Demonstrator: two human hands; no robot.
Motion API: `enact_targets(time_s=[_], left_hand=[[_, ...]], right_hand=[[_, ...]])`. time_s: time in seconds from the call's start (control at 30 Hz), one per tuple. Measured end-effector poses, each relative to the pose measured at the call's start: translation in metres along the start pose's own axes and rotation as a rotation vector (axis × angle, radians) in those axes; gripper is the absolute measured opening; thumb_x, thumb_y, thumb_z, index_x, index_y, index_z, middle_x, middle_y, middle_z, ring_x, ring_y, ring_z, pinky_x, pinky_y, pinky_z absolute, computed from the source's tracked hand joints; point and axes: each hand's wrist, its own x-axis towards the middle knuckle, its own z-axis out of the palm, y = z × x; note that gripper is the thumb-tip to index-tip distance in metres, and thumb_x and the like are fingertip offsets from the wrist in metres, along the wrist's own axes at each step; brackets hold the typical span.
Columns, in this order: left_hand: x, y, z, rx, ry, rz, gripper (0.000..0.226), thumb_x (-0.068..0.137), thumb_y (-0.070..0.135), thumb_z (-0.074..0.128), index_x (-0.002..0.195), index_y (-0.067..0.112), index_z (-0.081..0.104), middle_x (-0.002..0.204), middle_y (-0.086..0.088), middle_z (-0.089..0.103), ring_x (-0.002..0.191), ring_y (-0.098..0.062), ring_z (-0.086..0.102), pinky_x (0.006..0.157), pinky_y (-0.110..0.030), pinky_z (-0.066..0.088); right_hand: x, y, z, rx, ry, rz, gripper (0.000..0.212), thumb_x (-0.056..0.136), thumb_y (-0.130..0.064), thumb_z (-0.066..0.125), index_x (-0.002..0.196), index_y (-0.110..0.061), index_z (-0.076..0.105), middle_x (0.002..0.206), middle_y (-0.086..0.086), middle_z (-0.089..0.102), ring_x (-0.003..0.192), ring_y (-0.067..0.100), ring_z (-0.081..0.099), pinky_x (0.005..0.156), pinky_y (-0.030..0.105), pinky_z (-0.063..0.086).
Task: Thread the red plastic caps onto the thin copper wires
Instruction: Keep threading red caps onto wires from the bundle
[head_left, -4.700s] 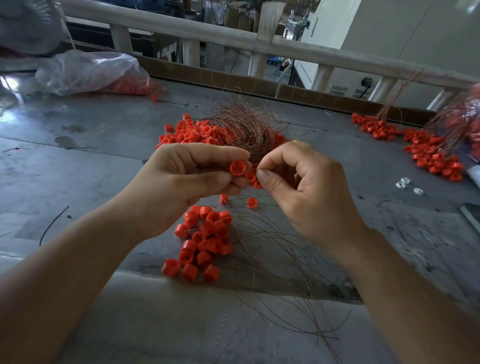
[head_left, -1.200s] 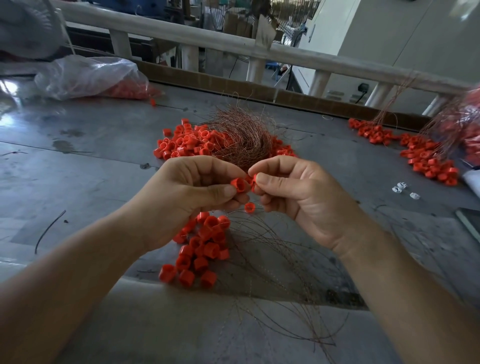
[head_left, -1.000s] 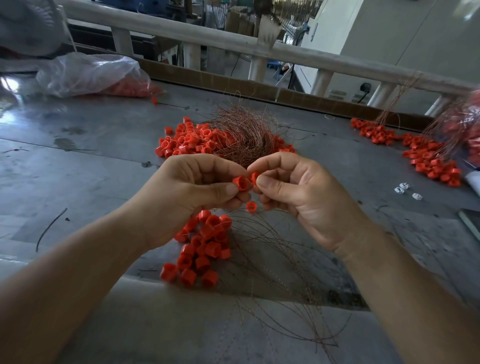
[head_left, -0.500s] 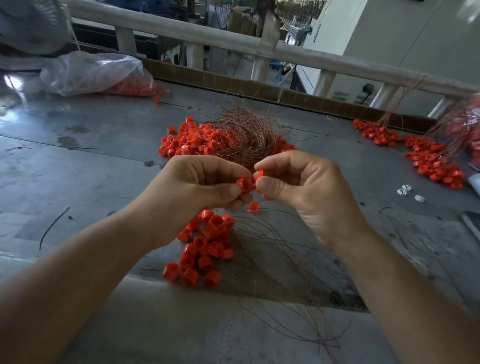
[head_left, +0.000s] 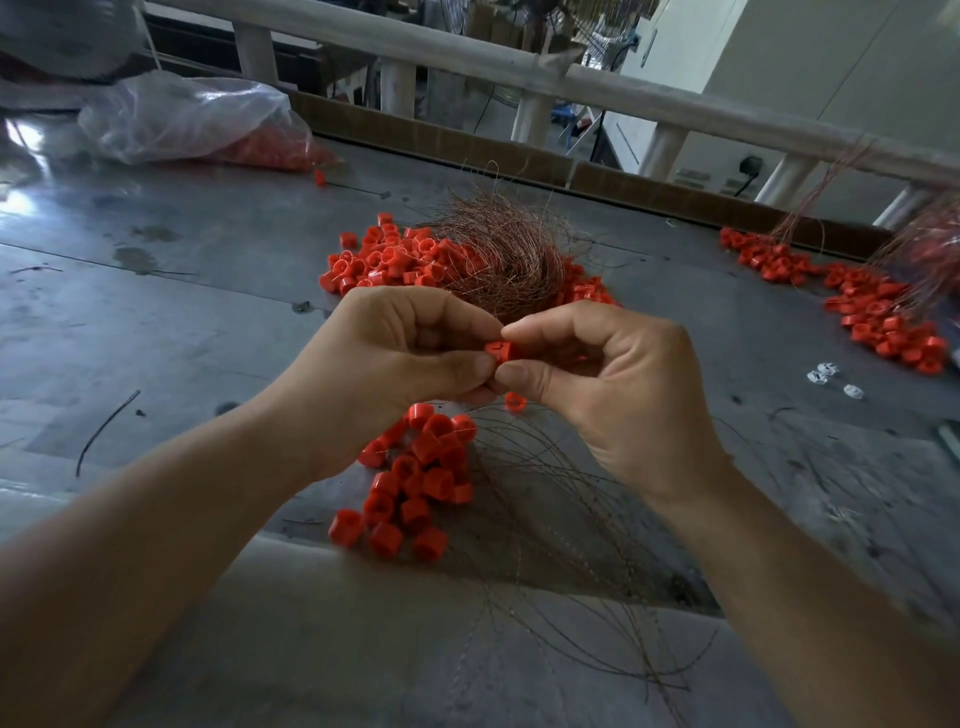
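The left hand (head_left: 395, 358) and right hand (head_left: 613, 395) both pinch one red cap (head_left: 501, 351); whether a wire runs through it cannot be told. A clear bag (head_left: 182, 119) holds more caps (head_left: 270, 150), blurred.

My left hand (head_left: 395, 358) and right hand (head_left: 613, 384) meet fingertip to fingertip, both pinching one small red plastic cap (head_left: 500, 351). On the grey metal table (head_left: 182, 291), a heap of red caps (head_left: 415, 483) lies at six o'clock below it, thin copper wires (head_left: 571, 571) fan toward five, and a tangled copper nest (head_left: 509, 260) sits at twelve.
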Motion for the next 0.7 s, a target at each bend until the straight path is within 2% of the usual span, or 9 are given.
enact_targets(time_s=[0.13, 0.4, 0.7], left_hand=[[-0.0002, -0.0004, 0.0013, -0.004, 0.0, -0.004, 0.021, 0.055, 0.01, 0.066, 0.075, 0.014, 0.071, 0.074, -0.007, 0.072, 0.068, -0.018, 0.07, 0.061, -0.019, 0.054], [-0.0012, -0.0017, 0.0009, 0.001, -0.028, -0.026, 0.024, 0.055, 0.016, 0.067, 0.077, 0.019, 0.075, 0.075, -0.007, 0.073, 0.069, -0.017, 0.07, 0.062, -0.019, 0.055], [-0.0027, -0.0009, 0.0018, 0.022, -0.068, -0.035, 0.026, 0.056, 0.02, 0.066, 0.081, 0.022, 0.075, 0.073, -0.006, 0.073, 0.067, -0.015, 0.07, 0.058, -0.017, 0.053]], right_hand=[[-0.002, -0.0025, -0.0012, -0.059, 0.016, -0.055, 0.026, 0.066, -0.01, 0.076, 0.086, -0.024, 0.066, 0.082, -0.009, 0.067, 0.075, 0.006, 0.066, 0.071, 0.02, 0.054], [-0.0039, 0.001, -0.0023, -0.096, 0.02, -0.082, 0.03, 0.066, -0.009, 0.076, 0.084, -0.029, 0.064, 0.081, -0.015, 0.064, 0.077, 0.003, 0.065, 0.07, 0.016, 0.053], [-0.005, 0.0032, -0.0017, -0.076, 0.031, -0.091, 0.026, 0.063, -0.021, 0.074, 0.087, -0.022, 0.066, 0.08, -0.016, 0.063, 0.077, 0.001, 0.065, 0.07, 0.014, 0.052]])
